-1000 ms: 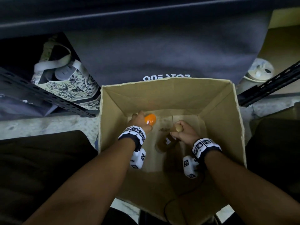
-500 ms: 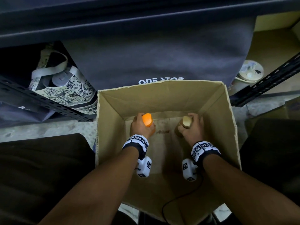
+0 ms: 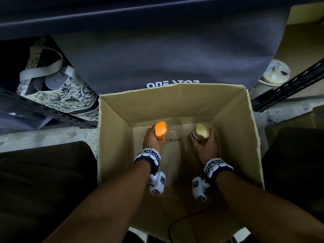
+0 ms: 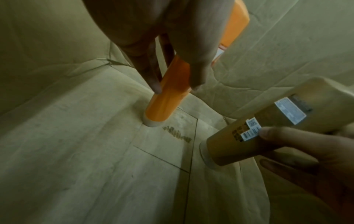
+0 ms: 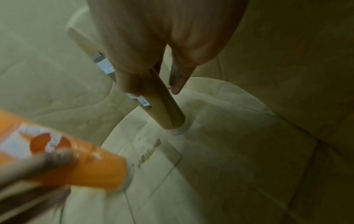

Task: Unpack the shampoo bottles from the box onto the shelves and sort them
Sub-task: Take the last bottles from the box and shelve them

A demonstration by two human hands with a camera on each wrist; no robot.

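Observation:
Both hands are down inside an open cardboard box (image 3: 115, 137). My left hand (image 3: 154, 139) grips an orange shampoo bottle (image 3: 160, 130) (image 4: 168, 97) (image 5: 76, 165), held roughly upright with its pale cap end down, just above the box floor. My right hand (image 3: 206, 146) grips a gold-brown shampoo bottle (image 3: 201, 132) (image 5: 164, 106) (image 4: 268, 125), also cap end down and lifted off the floor. White labels show on the gold-brown bottle. No other bottle shows in the box.
A dark metal shelf rack (image 3: 43, 111) runs at the left and right (image 3: 289, 88) of the box. A dark cloth with white lettering (image 3: 172, 84) hangs behind the box. A patterned bag (image 3: 57, 95) lies at the left, a round white lid (image 3: 277, 72) at the right.
Both hands have raised their bottles from lying near the box floor to upright and higher. The right hand swung the gold-brown bottle up and to the right.

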